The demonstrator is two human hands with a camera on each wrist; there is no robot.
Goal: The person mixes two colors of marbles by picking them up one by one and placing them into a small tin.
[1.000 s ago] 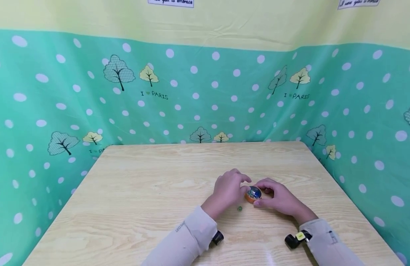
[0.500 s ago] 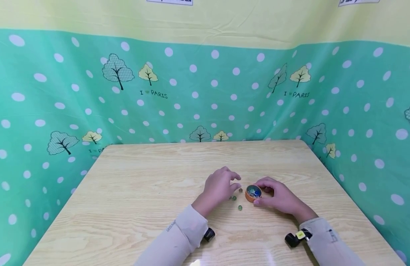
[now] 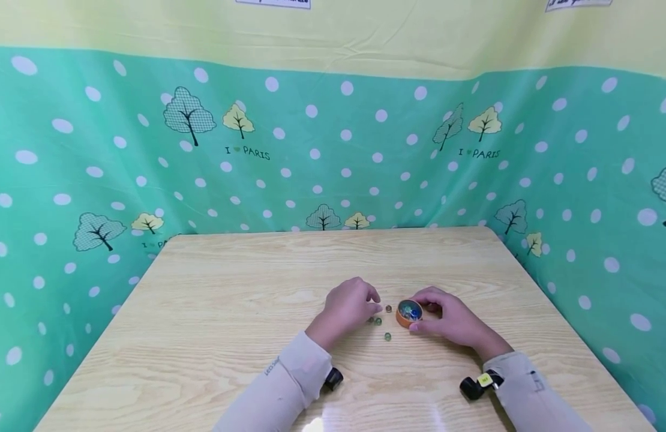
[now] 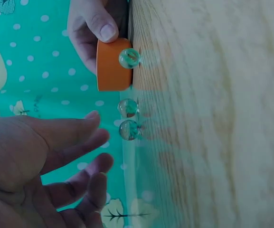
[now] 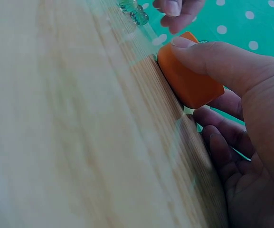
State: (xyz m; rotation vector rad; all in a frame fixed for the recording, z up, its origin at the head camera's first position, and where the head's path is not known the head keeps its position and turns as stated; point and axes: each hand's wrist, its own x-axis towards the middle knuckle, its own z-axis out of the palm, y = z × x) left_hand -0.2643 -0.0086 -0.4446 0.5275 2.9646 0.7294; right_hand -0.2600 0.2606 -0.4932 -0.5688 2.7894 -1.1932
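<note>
An orange round container [image 3: 402, 321] with glass marbles inside sits on the table, right of centre in the head view. My right hand [image 3: 453, 321] grips its right side, with the thumb [image 5: 212, 57] on the orange wall in the right wrist view. Several clear greenish marbles lie loose left of the container, among them the nearest marble [image 3: 387, 336] and a brownish marble [image 3: 389, 308]. My left hand [image 3: 348, 305] is just beside them, its fingers loosely bent. In the left wrist view, nothing is between its fingers, and a marble [image 4: 129, 129] stands just past the fingertips.
The wooden table [image 3: 246, 300] reaches back to a green dotted curtain [image 3: 290, 144] that hangs behind it and along both sides. A black wrist camera [image 3: 333, 379] is strapped at the left sleeve, another black camera [image 3: 472, 389] at the right sleeve.
My left hand has drawn back leftward from the container, and several loose marbles now show on the table where one showed before. My right hand keeps its grip on the container.
</note>
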